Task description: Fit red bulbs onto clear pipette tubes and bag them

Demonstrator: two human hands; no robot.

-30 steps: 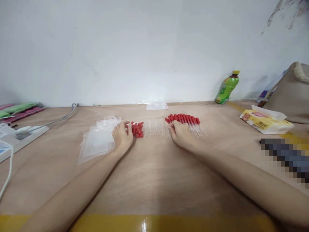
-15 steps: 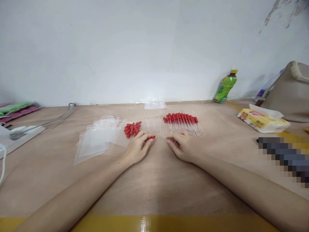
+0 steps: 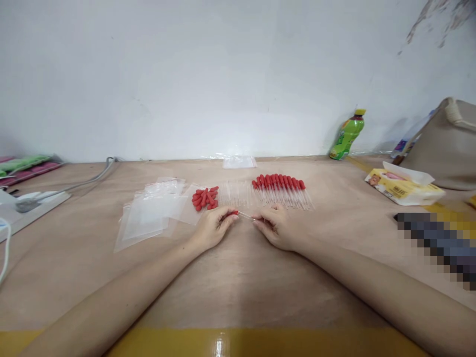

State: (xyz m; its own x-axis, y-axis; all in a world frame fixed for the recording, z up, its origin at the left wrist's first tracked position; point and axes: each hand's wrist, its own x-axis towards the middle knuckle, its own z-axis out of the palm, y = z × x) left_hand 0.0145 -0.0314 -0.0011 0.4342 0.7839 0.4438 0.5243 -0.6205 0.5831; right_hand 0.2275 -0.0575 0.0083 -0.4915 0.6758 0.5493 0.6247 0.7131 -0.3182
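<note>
Between thumb and fingers, my left hand [image 3: 215,225] pinches a red rubber dropper bulb [image 3: 235,212]. My right hand [image 3: 275,225] grips a thin clear dropper tube [image 3: 245,215], whose far end meets the bulb's opening; how far it sits inside, I cannot tell. Just beyond my left hand lies a pile of loose red bulbs [image 3: 204,198]. Several bare clear tubes [image 3: 234,192] lie side by side behind the gap between my hands. Beyond my right hand is a row of droppers with red bulbs fitted [image 3: 280,183].
Clear zip bags [image 3: 148,215] are spread left of the bulbs, with another small bag [image 3: 239,162] near the wall. At left are a power strip [image 3: 44,208] and cable. On the right stand a green bottle [image 3: 347,136], a tissue pack [image 3: 403,188] and a beige bag [image 3: 442,146].
The tube in my right hand has come against the red bulb in my left hand, closing the small gap between them. Both hands stay in nearly the same place.
</note>
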